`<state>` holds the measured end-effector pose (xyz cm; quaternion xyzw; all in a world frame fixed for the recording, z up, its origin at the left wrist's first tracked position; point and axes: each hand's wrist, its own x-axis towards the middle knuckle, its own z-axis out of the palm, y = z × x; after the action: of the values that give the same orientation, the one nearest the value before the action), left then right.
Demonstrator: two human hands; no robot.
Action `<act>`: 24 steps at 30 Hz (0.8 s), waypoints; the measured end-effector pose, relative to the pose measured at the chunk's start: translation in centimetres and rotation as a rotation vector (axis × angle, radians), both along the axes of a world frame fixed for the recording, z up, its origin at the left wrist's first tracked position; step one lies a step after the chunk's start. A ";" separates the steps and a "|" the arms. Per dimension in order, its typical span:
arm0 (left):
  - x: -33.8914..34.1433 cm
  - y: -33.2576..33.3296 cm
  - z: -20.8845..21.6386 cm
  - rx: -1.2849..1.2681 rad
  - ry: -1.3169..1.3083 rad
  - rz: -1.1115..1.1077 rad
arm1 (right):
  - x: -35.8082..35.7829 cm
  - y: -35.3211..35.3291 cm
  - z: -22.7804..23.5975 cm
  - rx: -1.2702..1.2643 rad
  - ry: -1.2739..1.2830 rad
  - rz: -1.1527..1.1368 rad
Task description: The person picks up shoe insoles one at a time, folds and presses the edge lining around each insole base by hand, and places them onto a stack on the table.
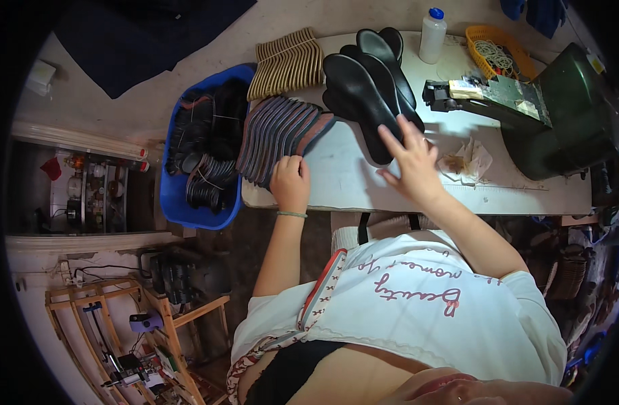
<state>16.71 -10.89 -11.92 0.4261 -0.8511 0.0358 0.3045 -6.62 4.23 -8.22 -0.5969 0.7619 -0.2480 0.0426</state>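
My left hand (291, 181) rests with curled fingers at the near end of a row of dark shoe soles (272, 131) standing on edge, some with reddish-brown faces. What its fingers hold, if anything, is hidden. My right hand (415, 158) is open, fingers spread, just over the near end of a black insole (356, 91); whether the fingertips touch it I cannot tell. More glossy black insoles (383, 57) overlap behind that one. Beyond the dark row stands a row of tan-edged soles (286, 62).
A blue bin (166, 192) of bundled black pieces stands left of the white table (350, 185). On the table's right are a green sewing machine (552, 115) and crumpled paper (468, 162). A blue-capped bottle (432, 40) and a yellow basket (481, 57) of cords stand behind.
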 end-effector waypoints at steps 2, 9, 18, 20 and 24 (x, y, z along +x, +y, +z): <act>-0.5 -0.3 1.3 0.034 0.120 -0.041 | 0.6 -0.5 -1.9 0.128 0.073 0.060; -0.4 1.7 5.5 0.188 0.422 0.104 | -1.1 -6.3 -6.4 0.037 0.177 0.068; -5.2 8.6 7.1 0.217 0.573 -0.225 | 3.2 -1.1 1.1 -0.205 -0.900 0.371; -7.7 10.9 8.0 0.219 0.448 -0.446 | 2.5 0.4 3.9 -0.175 -0.969 0.398; -8.6 10.7 10.0 0.561 0.399 -0.642 | -0.4 2.7 5.3 -0.404 -0.786 0.279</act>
<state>8.15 -0.16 -1.94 0.2060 -0.8415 -0.3742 0.3309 -7.05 6.88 -2.91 -0.5505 0.5369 -0.5908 0.2441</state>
